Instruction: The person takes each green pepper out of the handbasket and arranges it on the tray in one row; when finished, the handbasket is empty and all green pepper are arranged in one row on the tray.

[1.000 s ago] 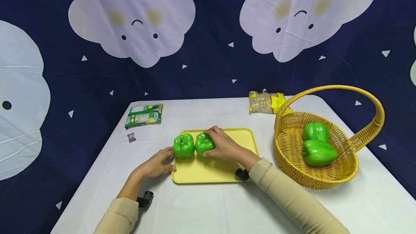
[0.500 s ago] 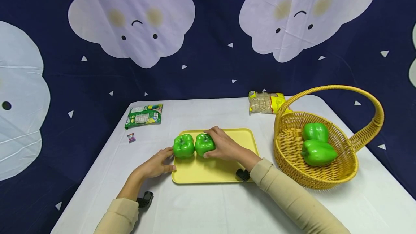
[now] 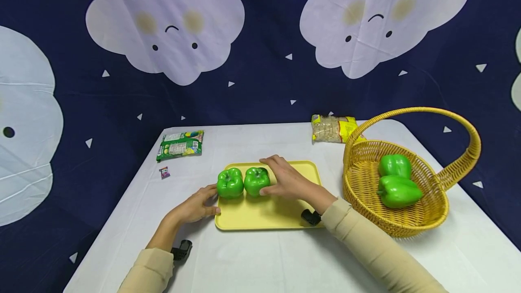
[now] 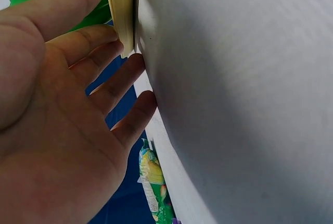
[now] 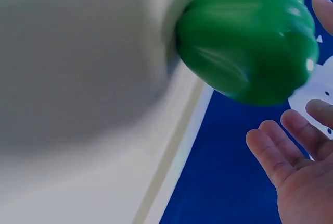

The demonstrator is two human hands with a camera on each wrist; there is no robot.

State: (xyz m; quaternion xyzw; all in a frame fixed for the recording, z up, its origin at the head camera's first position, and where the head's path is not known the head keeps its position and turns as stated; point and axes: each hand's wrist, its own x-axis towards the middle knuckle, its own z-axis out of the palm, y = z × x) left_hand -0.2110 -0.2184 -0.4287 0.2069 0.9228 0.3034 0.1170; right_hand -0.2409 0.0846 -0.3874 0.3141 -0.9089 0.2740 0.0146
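Two glossy green bell peppers stand side by side on a yellow tray [image 3: 260, 218] in the head view. My left hand [image 3: 196, 205] rests at the tray's left edge, fingers extended beside the left bell pepper [image 3: 230, 183]. The left wrist view shows that palm [image 4: 67, 135] with its fingertips against the tray rim and table. Just right of the other bell pepper [image 3: 256, 181], my right hand [image 3: 291, 182] is spread and holds nothing. A gap shows between that hand [image 5: 307, 177] and the nearer pepper [image 5: 250, 47] in the right wrist view.
A wicker basket [image 3: 368, 214] with a tall handle stands to the right, two more green bell peppers [image 3: 399, 191] inside. A yellow packet [image 3: 333, 128] lies behind it. At the back left are a green packet [image 3: 180, 144] and a tiny purple packet [image 3: 164, 172].
My right hand has let go of the right bell pepper and drawn back slightly to the right, its fingers opening. The left hand and both peppers on the tray have stayed put.
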